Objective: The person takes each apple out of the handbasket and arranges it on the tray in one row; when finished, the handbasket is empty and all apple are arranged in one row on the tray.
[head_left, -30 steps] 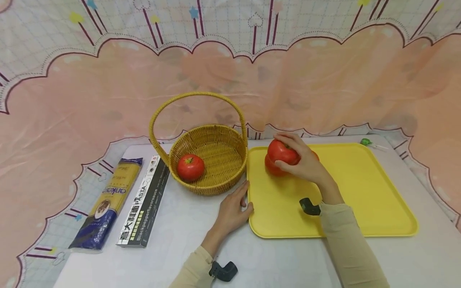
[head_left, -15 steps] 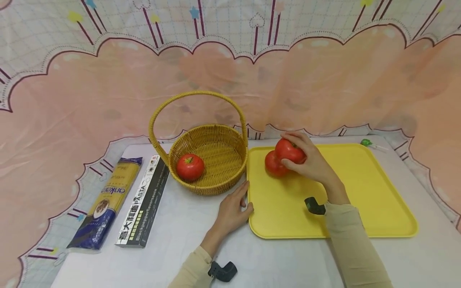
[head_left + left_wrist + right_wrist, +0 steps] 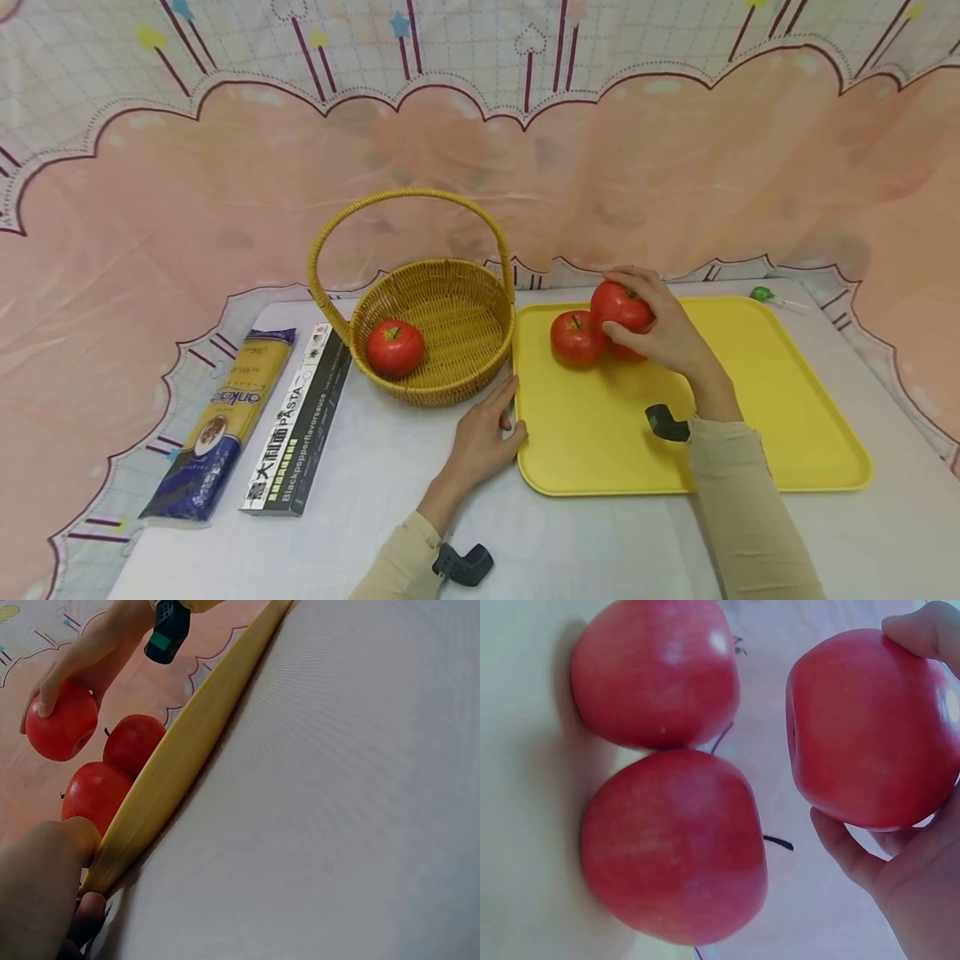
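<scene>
My right hand (image 3: pixel 663 329) holds a red apple (image 3: pixel 619 307) with thumb and fingers spread round its sides, above the yellow tray (image 3: pixel 600 442). In the right wrist view the held apple (image 3: pixel 870 731) is apart from two more red apples (image 3: pixel 675 847) (image 3: pixel 656 675), which lie against each other. The head view shows one tray apple (image 3: pixel 577 339) plainly; the other (image 3: pixel 628 353) is mostly hidden below the held one. My left hand (image 3: pixel 483 442) is at the tray's left edge; in the left wrist view its thumb (image 3: pixel 79 840) and a fingertip pinch the rim.
A yellow wicker basket (image 3: pixel 480 379) with a tall handle stands left of the tray, with one red apple (image 3: pixel 396 347) inside. Further left lie a black-and-white pasta box (image 3: pixel 300 425) and an ankara pasta packet (image 3: pixel 221 425). A small green-headed stick (image 3: pixel 763 294) lies behind the tray.
My right hand has moved to the right with the held apple, uncovering the left tray apple. My left hand stays at the tray's edge.
</scene>
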{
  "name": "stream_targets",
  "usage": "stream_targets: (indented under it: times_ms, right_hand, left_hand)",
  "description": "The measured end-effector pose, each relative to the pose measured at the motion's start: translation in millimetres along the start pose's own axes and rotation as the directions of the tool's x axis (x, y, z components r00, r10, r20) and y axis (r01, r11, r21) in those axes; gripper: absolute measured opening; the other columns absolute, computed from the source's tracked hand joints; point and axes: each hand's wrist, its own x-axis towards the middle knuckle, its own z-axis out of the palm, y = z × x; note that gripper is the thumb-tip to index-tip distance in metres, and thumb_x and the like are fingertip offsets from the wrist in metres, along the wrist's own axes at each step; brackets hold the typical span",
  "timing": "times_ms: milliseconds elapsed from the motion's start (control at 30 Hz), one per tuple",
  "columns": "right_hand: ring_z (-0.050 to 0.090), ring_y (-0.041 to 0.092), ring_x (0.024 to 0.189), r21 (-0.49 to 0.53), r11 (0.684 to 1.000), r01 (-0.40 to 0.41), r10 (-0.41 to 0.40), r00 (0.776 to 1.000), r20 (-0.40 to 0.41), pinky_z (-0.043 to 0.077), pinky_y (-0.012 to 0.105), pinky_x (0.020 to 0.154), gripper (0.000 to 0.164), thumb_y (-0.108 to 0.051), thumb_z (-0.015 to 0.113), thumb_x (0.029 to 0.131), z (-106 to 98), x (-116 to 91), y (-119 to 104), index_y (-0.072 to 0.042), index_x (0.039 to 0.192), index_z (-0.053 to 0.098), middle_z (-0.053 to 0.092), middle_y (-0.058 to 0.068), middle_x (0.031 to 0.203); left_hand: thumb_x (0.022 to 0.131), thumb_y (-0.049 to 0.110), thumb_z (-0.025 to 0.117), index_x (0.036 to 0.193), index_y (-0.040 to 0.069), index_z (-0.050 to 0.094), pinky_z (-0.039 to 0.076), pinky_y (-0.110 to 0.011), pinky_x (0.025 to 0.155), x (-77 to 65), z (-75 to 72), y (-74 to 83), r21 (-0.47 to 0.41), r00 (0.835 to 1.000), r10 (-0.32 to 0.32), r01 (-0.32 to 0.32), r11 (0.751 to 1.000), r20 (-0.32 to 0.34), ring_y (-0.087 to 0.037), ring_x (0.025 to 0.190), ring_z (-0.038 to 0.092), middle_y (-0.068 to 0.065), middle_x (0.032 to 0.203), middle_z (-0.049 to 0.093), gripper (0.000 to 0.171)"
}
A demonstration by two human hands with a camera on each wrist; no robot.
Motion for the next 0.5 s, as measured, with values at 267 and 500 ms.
stream_targets:
  times_ms: [267,500]
  right_hand:
    - [0.04,0.031,0.126,-0.022,0.998,-0.06,0.06,0.998,-0.018,0.039,0.06,0.097,0.061,-0.016,0.071,0.082,-12,-4,5,-0.028,0.137,0.047,0.032,-0.002,0.146]
    - [0.038,0.036,0.127,-0.062,0.989,-0.132,0.13,0.991,-0.032,0.039,0.063,0.095,0.062,-0.02,0.07,0.083,-22,-7,9,-0.027,0.139,0.044,0.028,0.0,0.149]
  left_hand:
    - [0.083,0.021,0.06,0.143,0.009,0.042,0.035,-0.018,0.059,0.4,-1.1,0.9,0.003,1.0,0.001,-0.001,1.0,0.004,-0.003,0.063,0.047,-0.003,0.136,0.053,0.064]
    - [0.083,0.021,0.059,0.143,0.009,0.042,0.035,-0.018,0.059,-0.3,-1.1,0.6,0.009,1.0,0.001,-0.001,1.0,0.002,-0.003,0.063,0.046,-0.003,0.135,0.054,0.064]
